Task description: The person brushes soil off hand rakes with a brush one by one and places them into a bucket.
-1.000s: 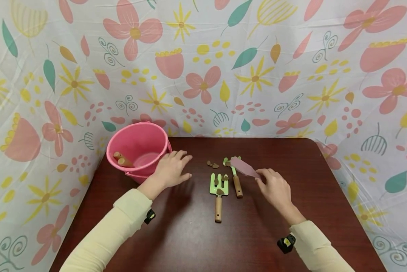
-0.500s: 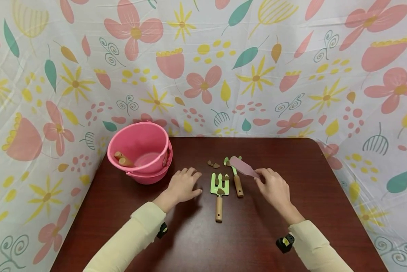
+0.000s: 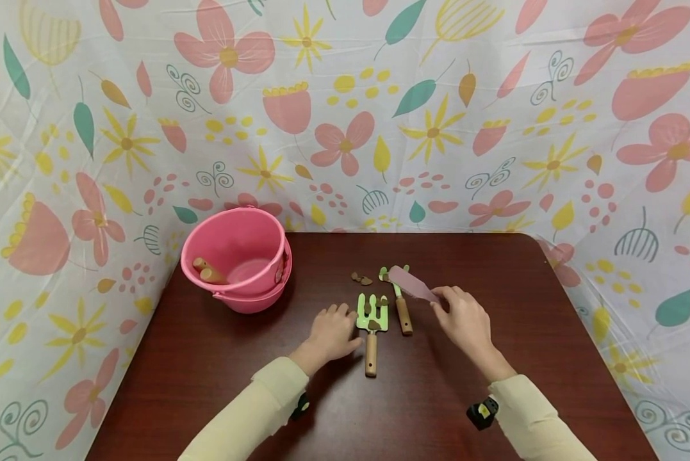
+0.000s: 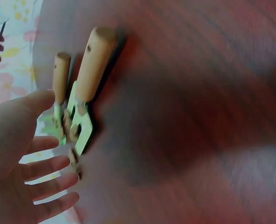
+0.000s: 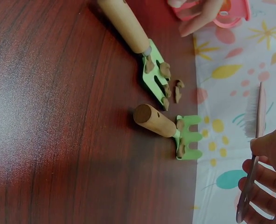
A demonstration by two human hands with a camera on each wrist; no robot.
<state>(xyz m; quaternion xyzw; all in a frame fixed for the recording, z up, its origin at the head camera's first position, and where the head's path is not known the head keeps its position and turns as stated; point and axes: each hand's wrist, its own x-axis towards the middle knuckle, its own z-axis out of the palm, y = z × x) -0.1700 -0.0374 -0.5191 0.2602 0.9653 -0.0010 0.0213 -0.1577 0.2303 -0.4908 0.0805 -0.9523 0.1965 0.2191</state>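
Poised with a relaxed, empty left hand [image 3: 332, 333] just beside the green fork [image 3: 371, 339]; pinching a pink brush [image 3: 414, 284] in the right hand [image 3: 466, 322], over the green rake [image 3: 401, 306]. Seemingly preparing to clean off brown clumps [image 3: 374, 324]; best to grip the fork first. Leave alone the pink bucket [image 3: 229, 237] beyond the left hand.

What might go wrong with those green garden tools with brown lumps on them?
If the left hand lifts the fork, brown lumps lying loosely on it might drop onto the table.
The brush in the right hand could flick lumps off the rake.
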